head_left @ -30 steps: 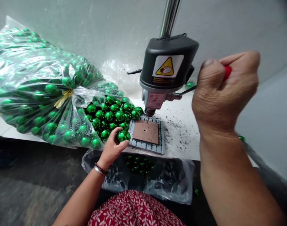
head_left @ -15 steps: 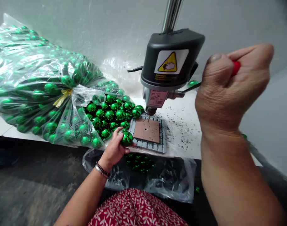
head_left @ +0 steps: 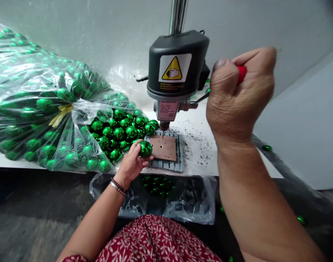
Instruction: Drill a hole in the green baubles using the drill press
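Note:
My left hand holds a shiny green ball ornament at the left edge of a brown square board. The board has a small hole and lies on the slotted grey base of a drill press. Above the hole points the thin drill bit, apart from both board and ball. High on the right, my right hand is wrapped round the red knob of the press's feed lever.
A big clear plastic bag of green balls, tied with a yellow strip, fills the left. Loose balls spill towards the press. Dark shavings litter the white table. Below its front edge, a plastic-lined container holds more balls.
The view has shifted, so the press and table sit further left. My left hand has brought the ball slightly closer to the board. My right hand keeps its grip on the knob.

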A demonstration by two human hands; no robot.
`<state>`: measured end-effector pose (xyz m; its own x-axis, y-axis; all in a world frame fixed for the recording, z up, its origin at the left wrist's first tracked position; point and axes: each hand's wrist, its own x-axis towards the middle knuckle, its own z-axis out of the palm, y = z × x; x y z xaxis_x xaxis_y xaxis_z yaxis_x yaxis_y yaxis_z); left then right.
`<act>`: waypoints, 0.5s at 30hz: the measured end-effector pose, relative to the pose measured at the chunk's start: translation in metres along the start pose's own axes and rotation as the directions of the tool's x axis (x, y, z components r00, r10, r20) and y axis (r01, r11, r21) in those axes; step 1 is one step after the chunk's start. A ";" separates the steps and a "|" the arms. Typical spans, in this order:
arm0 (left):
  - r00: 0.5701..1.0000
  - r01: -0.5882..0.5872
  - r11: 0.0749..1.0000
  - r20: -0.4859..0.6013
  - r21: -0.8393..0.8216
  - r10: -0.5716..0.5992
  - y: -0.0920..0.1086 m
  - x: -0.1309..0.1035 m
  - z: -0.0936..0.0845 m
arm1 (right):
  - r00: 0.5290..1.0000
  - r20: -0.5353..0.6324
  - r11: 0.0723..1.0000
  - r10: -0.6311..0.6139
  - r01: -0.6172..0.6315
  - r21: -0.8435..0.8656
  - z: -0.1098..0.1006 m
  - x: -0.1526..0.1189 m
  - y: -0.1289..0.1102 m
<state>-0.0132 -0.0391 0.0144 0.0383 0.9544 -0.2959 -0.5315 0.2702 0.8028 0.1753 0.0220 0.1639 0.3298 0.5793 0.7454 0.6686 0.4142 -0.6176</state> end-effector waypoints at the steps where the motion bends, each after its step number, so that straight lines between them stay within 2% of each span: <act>1: 1.000 -0.011 1.000 0.010 0.002 0.011 0.001 0.002 0.001 | 1.000 -0.002 1.000 -0.002 0.002 0.006 0.000 0.000 0.000; 4: 0.999 -0.020 0.998 0.038 0.066 0.018 0.003 0.010 0.002 | 1.000 -0.018 0.999 -0.015 0.016 0.028 0.000 0.001 0.000; 8: 1.000 -0.019 0.955 0.007 0.296 0.018 0.007 0.025 0.009 | 0.999 -0.030 0.998 -0.035 0.037 0.059 0.001 0.000 0.002; 11: 0.996 -0.036 0.861 -0.052 0.508 0.073 0.007 0.038 0.014 | 0.999 -0.028 0.996 -0.041 0.043 0.073 0.001 0.000 0.002; 15: 0.995 -0.042 0.716 -0.033 0.696 0.090 0.003 0.053 0.015 | 0.999 -0.004 0.995 -0.034 0.035 0.092 0.000 0.001 0.002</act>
<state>0.0001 0.0145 0.0091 -0.0377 0.9703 -0.2389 0.2069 0.2414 0.9481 0.1774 0.0231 0.1633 0.3095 0.5616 0.7674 0.6154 0.4969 -0.6118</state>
